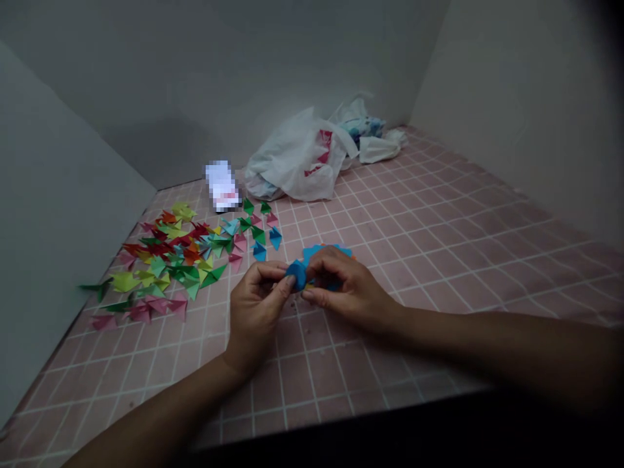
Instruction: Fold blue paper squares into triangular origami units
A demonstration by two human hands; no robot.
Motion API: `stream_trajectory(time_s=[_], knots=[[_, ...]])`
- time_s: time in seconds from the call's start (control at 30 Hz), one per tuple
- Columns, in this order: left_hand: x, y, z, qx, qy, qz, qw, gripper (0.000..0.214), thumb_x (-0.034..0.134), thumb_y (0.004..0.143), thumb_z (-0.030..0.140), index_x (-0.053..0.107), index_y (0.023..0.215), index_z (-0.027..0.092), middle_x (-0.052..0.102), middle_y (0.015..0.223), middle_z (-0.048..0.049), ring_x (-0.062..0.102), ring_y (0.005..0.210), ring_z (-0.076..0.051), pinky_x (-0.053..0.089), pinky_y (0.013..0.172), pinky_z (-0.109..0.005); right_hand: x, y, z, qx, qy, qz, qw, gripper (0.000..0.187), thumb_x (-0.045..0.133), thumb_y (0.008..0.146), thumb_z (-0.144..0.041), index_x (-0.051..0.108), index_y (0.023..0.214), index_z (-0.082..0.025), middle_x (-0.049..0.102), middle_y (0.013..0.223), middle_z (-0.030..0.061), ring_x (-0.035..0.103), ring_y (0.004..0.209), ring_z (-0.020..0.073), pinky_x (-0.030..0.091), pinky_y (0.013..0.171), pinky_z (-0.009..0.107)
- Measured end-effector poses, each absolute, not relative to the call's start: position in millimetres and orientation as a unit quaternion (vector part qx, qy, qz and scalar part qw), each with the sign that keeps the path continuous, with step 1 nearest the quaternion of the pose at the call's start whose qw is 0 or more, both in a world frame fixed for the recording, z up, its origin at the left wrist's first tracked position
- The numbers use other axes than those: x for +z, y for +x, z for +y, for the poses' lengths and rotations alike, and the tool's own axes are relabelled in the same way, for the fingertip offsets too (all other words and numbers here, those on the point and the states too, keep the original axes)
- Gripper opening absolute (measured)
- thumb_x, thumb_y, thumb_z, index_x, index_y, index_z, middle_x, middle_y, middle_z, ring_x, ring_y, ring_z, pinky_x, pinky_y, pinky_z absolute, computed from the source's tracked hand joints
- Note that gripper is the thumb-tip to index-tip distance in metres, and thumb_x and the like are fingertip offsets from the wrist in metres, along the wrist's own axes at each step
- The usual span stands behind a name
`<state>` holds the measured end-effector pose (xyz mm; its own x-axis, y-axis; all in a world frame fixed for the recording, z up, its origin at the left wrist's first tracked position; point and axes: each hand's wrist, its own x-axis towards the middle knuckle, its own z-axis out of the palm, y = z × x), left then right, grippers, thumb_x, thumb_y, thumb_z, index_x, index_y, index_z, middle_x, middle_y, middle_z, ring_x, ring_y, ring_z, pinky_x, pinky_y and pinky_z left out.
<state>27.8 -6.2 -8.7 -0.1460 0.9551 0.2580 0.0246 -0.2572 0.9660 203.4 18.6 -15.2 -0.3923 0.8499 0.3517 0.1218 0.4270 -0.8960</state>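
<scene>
Between my two hands is a small piece of blue paper (296, 275), bent or partly folded. My left hand (260, 302) pinches it between thumb and fingers from the left side. From the right, my right hand (344, 286) has its fingers closed at the paper's other edge. Just behind my right hand lies a blue scalloped-edged paper shape (319, 251) with bits of orange at its rim, partly covered by the hand. Left of my hands several folded paper pieces (170, 250) in red, yellow, green, pink and blue are spread out.
A pink cloth with a white grid (439, 260) covers the table. At the back lie a white plastic bag (297, 156) with red print and a smaller bluish bag (365, 127). A lit phone (223, 185) with a blurred screen leans near the back wall. Walls enclose three sides.
</scene>
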Motion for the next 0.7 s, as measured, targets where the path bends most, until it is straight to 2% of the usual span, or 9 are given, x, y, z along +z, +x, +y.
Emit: stream_trajectory(time_s=[0.13,0.3,0.4,0.57,0.7], knots=[[-12.4,26.7,-10.6,0.585,0.598,0.446,0.318,0.013,0.073,0.083,0.008,0.068,0.08,0.02,0.068,0.09,-0.0009,0.068,0.084,-0.011,0.057,0.07,-0.019,-13.7,203.2,14.8,0.357,-0.352,-0.734,0.458,0.018,0.077,0.083,-0.019,0.06,0.081,-0.019,0.055,0.08,-0.0006,0.052,0.075,0.0149,0.041,0.068,0.028],[-14.4,24.9,-14.0,0.563,0.661,0.421,0.264,0.016,0.071,0.086,0.006,0.067,0.087,0.021,0.066,0.097,-0.0012,0.066,0.092,-0.011,0.057,0.076,-0.019,-15.2,200.7,11.5,0.367,-0.344,-0.725,0.471,0.015,0.065,0.088,-0.01,0.056,0.079,-0.019,0.054,0.073,-0.0027,0.051,0.067,0.0125,0.039,0.062,0.026],[-12.3,27.2,-14.0,0.577,0.634,0.425,0.29,0.019,0.071,0.084,0.006,0.066,0.093,0.022,0.065,0.094,0.0,0.066,0.091,-0.011,0.059,0.077,-0.02,-15.4,200.7,10.6,0.349,-0.324,-0.733,0.485,0.017,0.063,0.086,-0.005,0.054,0.079,-0.019,0.055,0.074,-0.0031,0.051,0.067,0.0115,0.039,0.062,0.025],[-6.8,30.7,-14.3,0.577,0.578,0.445,0.368,0.032,0.075,0.078,0.007,0.064,0.105,0.022,0.063,0.087,0.0014,0.064,0.081,-0.01,0.059,0.069,-0.018,-12.5,202.5,8.9,0.277,-0.301,-0.76,0.505,0.021,0.06,0.086,-0.001,0.051,0.08,-0.019,0.053,0.075,-0.0027,0.051,0.07,0.012,0.039,0.065,0.025],[-5.6,28.5,-14.1,0.56,0.558,0.443,0.423,0.029,0.076,0.077,0.011,0.065,0.102,0.021,0.063,0.086,0.0009,0.064,0.08,-0.011,0.058,0.07,-0.019,-11.9,202.7,8.6,0.245,-0.287,-0.775,0.507,0.021,0.059,0.087,-0.002,0.051,0.081,-0.019,0.054,0.077,-0.001,0.051,0.073,0.0134,0.041,0.068,0.026]])
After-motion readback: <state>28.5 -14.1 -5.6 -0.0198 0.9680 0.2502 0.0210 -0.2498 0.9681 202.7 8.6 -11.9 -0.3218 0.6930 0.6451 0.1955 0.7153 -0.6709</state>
